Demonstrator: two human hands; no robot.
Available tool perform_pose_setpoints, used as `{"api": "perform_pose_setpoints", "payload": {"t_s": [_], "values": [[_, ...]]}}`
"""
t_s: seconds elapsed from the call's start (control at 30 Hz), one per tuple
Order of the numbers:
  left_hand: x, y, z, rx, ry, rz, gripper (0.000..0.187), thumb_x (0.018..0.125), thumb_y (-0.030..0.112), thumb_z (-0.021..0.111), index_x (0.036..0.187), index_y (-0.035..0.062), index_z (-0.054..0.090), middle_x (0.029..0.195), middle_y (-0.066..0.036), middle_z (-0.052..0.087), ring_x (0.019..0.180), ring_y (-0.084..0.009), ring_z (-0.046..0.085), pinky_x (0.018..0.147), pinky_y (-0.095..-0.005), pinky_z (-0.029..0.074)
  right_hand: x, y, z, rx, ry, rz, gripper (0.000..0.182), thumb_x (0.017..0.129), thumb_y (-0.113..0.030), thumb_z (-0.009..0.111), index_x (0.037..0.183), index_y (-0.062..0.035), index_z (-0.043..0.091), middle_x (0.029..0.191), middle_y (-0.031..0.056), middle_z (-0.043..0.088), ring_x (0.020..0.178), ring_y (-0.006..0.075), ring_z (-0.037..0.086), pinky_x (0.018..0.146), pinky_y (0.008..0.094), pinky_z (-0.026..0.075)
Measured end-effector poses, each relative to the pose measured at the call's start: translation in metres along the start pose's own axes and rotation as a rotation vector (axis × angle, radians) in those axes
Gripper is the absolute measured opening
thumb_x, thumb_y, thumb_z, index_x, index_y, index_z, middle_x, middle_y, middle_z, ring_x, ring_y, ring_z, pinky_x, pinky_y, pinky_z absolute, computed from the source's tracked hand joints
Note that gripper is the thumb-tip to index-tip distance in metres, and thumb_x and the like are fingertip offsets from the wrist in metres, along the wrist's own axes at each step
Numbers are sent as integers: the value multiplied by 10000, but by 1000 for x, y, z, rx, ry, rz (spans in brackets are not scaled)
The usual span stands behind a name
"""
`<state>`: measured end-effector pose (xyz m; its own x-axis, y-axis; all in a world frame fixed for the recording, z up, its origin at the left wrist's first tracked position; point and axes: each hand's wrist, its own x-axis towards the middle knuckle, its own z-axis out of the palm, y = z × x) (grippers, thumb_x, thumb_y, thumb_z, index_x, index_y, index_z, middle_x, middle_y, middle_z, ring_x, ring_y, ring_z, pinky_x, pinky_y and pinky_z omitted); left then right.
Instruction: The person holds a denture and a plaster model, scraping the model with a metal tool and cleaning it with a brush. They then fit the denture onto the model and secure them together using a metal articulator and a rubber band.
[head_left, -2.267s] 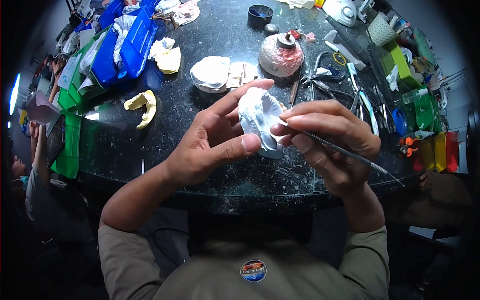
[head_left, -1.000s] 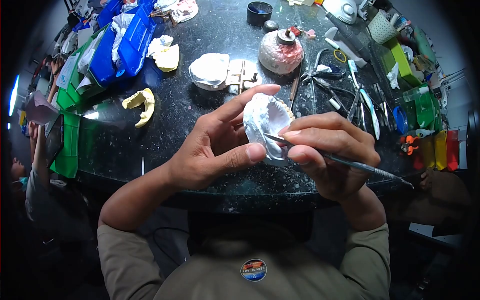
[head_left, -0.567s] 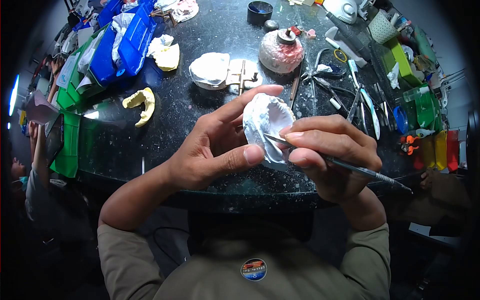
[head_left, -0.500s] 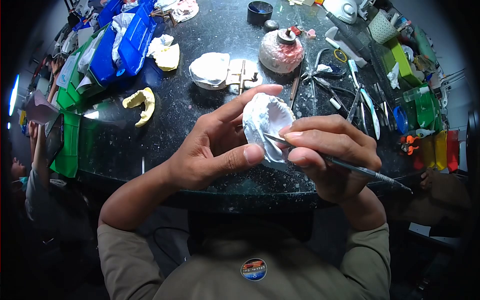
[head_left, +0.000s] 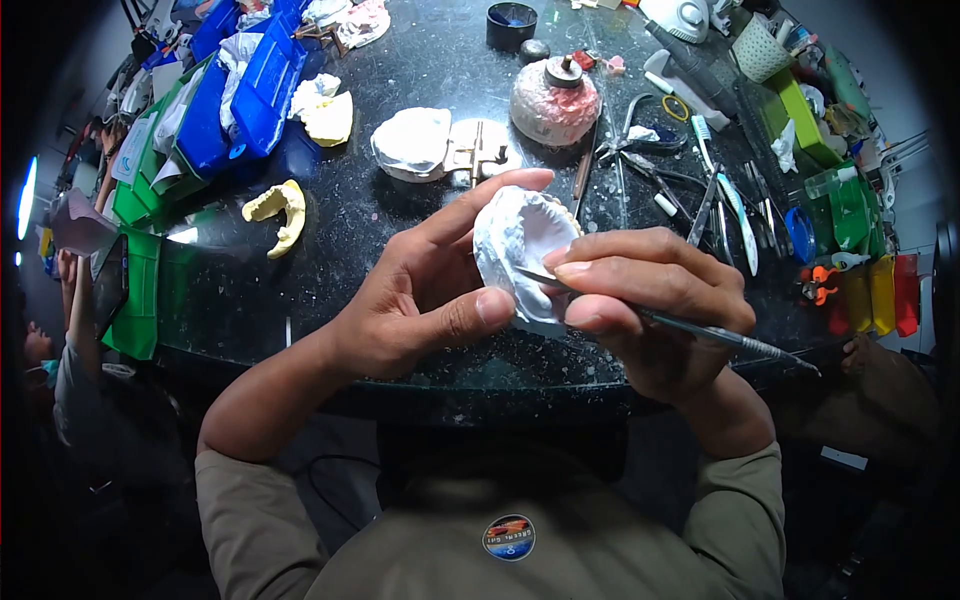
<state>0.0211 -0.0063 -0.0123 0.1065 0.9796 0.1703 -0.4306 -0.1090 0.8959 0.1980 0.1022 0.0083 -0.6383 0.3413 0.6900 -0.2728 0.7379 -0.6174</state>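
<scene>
My left hand (head_left: pixel 400 305) is closed around a white plaster dental cast (head_left: pixel 497 240), thumb on the near side and fingers behind it. The hollow, ridged face of the cast is turned toward my right hand (head_left: pixel 665 295). That hand pinches a thin metal carving instrument (head_left: pixel 715 334) like a pen. The instrument's tip rests at the inner surface of the cast, and its other end points out to the lower right. The cast's far side is partly hidden by my fingers.
Beyond my hands lie a plaster model (head_left: pixel 410 142) on a brass articulator (head_left: pixel 476 152) and a pink-stained round pot (head_left: pixel 553 105). A yellow U-shaped cast (head_left: pixel 288 222) and blue bins (head_left: pixel 268 95) are leftward. Pliers and a toothbrush (head_left: pixel 738 215) lie right. Another person's arm (head_left: pixel 80 300) shows far left.
The cast and both hands have shifted slightly left in view. The instrument's tip stays at the cast's inner surface, and both grips look the same.
</scene>
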Motion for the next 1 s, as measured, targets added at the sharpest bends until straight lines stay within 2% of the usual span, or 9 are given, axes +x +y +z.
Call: {"api": "perform_pose_setpoints", "payload": {"t_s": [0.13,0.33,0.47,0.6,0.7,0.8,0.83,0.93,1.0], "values": [[0,-1,-2,-5,-8,1,751,886,154,641,1472,-11,202,1305,-127,483,1240,-186,443,1074,-360,307,2,-2,1,-15,-1,-3,209,791,-191,757,931,-47,698,843,111,708,793,222,710,752,352,584],[-1,-1,-2,6,-15,5,746,891,157,635,1473,-11,200,1303,-129,481,1242,-188,441,1074,-357,307,1,-2,2,-29,0,-1,215,792,-202,758,930,-48,699,841,111,709,775,222,712,743,357,587],[-1,-2,-1,3,-22,8,741,894,160,631,1471,-13,200,1317,-137,468,1250,-193,435,1077,-357,304,-3,2,2,-16,-14,-7,252,862,-270,692,930,-27,686,877,149,704,782,226,697,651,307,557],[0,-4,-2,10,-25,-1,741,895,180,633,1469,-14,206,1333,-141,454,1263,-196,423,1080,-359,303,-4,3,2,1,-24,-8,264,869,-279,682,928,-21,678,870,153,701,782,225,696,664,316,563],[1,-4,-1,3,8,-19,784,879,243,650,1467,-19,203,1348,-159,452,1277,-216,426,1083,-372,312,-1,3,0,72,17,-9,254,821,-234,729,948,-19,681,873,130,708,807,226,702,747,358,573],[1,-1,3,26,78,-55,873,844,340,681,1466,-27,189,1377,-202,442,1301,-259,435,1090,-396,330,-1,2,-5,103,22,-23,277,863,-256,672,971,-1,648,915,154,693,841,240,693,762,369,571],[1,0,4,33,83,-47,873,845,340,680,1466,-27,188,1386,-204,431,1307,-259,427,1090,-395,329,1,2,-6,69,9,-43,292,913,-290,602,969,-4,621,922,168,680,832,245,687,724,357,573],[1,4,6,36,85,-58,876,842,331,687,1463,-34,189,1408,-204,400,1317,-261,410,1088,-392,330,0,9,-10,64,-65,-94,552,971,-515,330,1171,-26,491,965,228,650,857,302,675,743,413,563],[0,6,6,49,87,-70,882,837,323,696,1461,-40,189,1419,-205,382,1309,-263,414,1083,-387,334,0,12,-10,175,-92,-96,665,932,-607,216,1304,-80,379,1016,258,632,894,338,664,812,460,535]]}}
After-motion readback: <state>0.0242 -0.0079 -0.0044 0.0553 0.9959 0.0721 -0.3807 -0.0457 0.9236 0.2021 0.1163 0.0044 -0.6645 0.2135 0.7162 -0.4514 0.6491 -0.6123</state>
